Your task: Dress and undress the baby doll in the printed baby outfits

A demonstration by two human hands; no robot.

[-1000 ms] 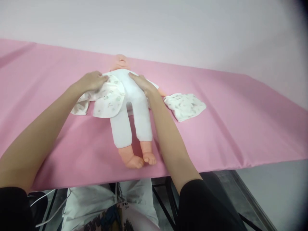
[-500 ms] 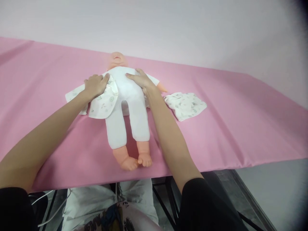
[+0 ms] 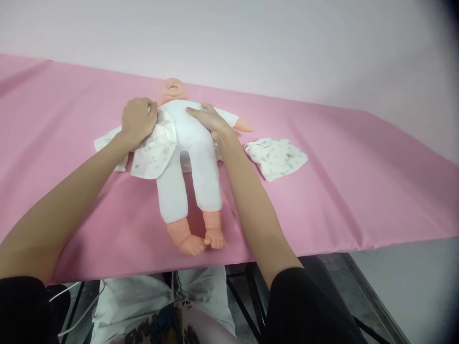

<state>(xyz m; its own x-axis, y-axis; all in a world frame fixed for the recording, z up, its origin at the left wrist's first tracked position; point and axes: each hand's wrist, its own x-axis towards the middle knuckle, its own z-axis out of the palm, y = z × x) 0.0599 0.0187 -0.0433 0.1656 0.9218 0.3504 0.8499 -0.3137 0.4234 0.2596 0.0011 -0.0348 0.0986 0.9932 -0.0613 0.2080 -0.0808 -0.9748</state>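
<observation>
Where doll [image 3: 190, 148] lies, both hands.

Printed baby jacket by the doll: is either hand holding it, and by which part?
The left hand is closed on the printed jacket at its upper front edge; the right hand lies flat on the doll.

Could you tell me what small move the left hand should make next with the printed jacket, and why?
Probably draw the jacket flap across the doll: the left hand grips it by the shoulder, the chest lies uncovered, and the right hand rests there.
</observation>
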